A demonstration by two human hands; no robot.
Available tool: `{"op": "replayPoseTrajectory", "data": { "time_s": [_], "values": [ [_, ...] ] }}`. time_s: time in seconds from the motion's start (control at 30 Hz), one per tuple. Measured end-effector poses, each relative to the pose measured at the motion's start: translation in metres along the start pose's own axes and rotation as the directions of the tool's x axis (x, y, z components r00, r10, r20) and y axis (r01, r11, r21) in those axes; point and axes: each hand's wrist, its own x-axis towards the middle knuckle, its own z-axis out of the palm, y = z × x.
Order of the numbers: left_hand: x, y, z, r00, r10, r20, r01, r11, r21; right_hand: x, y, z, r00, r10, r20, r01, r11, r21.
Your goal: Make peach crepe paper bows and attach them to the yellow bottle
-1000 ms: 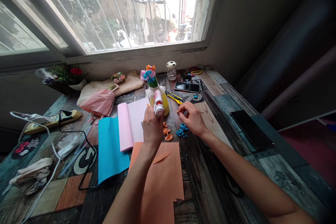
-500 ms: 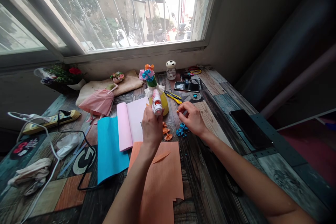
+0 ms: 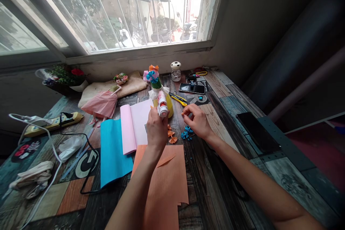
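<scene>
My left hand [image 3: 157, 129] is wrapped round a white hot glue gun [image 3: 162, 105] with pink-red markings, its round rear end towards me. A small orange tip shows beside the thumb. To the right, the fingers of my right hand [image 3: 196, 120] pinch a small orange paper piece [image 3: 182, 113], mostly hidden by the fingertips. Between and below the hands lie orange paper bows [image 3: 172, 138] and blue paper bows [image 3: 185, 134]. Behind the glue gun stands a yellow-based object [image 3: 169, 106] with a white ruffle, a green neck and paper bows [image 3: 152, 75] on top.
Orange crepe paper [image 3: 164, 183] lies under my left forearm, with blue paper [image 3: 115, 161] and a pink roll [image 3: 127, 129] at left. Beyond are a yellow cutter [image 3: 178, 99], phones [image 3: 192, 88], a lidded jar [image 3: 176, 72] and a doll [image 3: 99, 102]. Cords trail from a power strip [image 3: 54, 124].
My left hand and the glue gun have shifted very slightly to the right. The right hand keeps its pinch in nearly the same spot.
</scene>
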Motion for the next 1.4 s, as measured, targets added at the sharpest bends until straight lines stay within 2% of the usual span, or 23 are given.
{"op": "replayPoseTrajectory", "data": {
  "time_s": [0.4,1.4],
  "values": [
    [-0.0016,-0.0007,0.0004,1.0,-0.023,0.012,0.023,0.998,0.052,-0.0009,0.0017,-0.0001,1.0,-0.008,-0.003,0.008,1.0,0.004],
    [0.0035,0.0025,-0.0007,1.0,-0.026,-0.001,0.026,0.999,0.041,-0.0007,0.0023,-0.0002,1.0,-0.027,-0.006,0.027,1.0,-0.004]
  ]
}}
